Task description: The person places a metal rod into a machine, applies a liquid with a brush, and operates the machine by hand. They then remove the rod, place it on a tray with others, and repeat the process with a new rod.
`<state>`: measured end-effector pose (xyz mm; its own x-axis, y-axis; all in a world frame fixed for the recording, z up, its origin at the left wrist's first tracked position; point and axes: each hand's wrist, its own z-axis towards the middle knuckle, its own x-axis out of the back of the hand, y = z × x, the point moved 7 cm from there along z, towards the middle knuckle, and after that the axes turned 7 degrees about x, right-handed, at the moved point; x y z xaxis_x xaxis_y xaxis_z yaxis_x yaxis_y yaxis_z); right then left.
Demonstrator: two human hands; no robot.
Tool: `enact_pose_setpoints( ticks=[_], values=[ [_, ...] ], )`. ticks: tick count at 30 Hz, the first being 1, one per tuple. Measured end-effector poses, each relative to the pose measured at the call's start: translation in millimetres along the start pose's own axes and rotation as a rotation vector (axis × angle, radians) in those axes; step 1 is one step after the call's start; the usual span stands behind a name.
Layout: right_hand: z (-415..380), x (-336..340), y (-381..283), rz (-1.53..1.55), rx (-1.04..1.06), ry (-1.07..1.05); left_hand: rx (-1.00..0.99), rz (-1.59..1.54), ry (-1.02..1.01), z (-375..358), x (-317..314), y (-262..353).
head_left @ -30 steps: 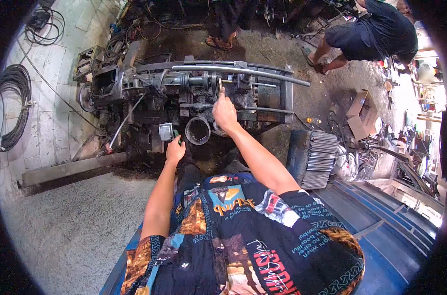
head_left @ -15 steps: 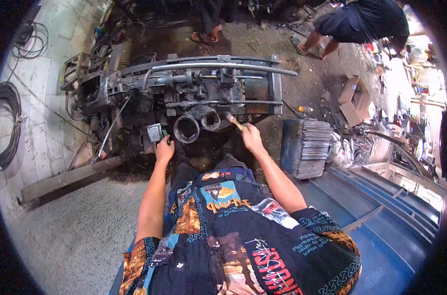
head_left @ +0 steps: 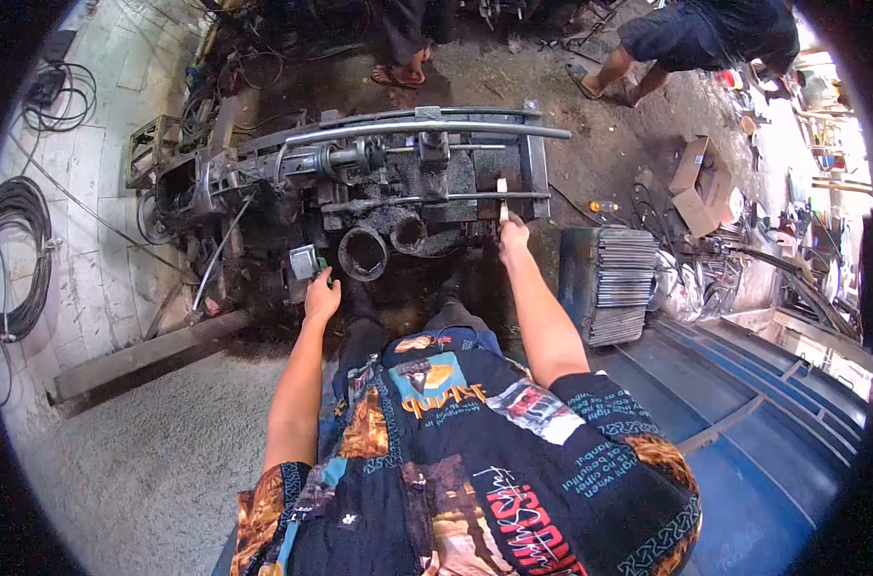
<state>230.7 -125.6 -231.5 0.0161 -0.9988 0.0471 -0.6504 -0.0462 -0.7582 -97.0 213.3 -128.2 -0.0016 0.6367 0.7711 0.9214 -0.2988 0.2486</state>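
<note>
My right hand (head_left: 513, 238) grips a paintbrush (head_left: 503, 200) by its handle, its pale head pointing away from me over the right end of a greasy machine frame (head_left: 537, 154). The brush overlaps the near metal bar (head_left: 475, 197) in this view. My left hand (head_left: 322, 295) has its fingers curled at a light grey, square-faced piece (head_left: 303, 262) with a green part beside it; I cannot tell what this piece is. Between my hands, two round open pipe mouths face up, a larger one (head_left: 363, 253) and a smaller one (head_left: 409, 233), both dark and grimy.
A long round rod (head_left: 494, 128) runs along the frame's far side. A stack of ribbed metal plates (head_left: 621, 278) stands right of my forearm. An open cardboard box (head_left: 701, 187) lies beyond it. Two people stand at the far side, and coiled cable (head_left: 19, 254) lies at left.
My right hand has moved right and slightly away from me, taking the paintbrush from beside the smaller pipe mouth to the frame's right end. My left hand stays at the grey piece.
</note>
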Motion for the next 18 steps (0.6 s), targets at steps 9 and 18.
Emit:
enact_pose_setpoints(
  ticks=[9,18],
  values=[
    [20.5,-1.4,-11.5,-0.610,0.220,0.411,-0.014,-0.016,0.037,-2.3,6.5,-2.4],
    [-26.5,0.2,-63.4,-0.822,0.593,0.420,0.003,-0.059,0.025,-3.9,11.1,-0.1]
  ],
)
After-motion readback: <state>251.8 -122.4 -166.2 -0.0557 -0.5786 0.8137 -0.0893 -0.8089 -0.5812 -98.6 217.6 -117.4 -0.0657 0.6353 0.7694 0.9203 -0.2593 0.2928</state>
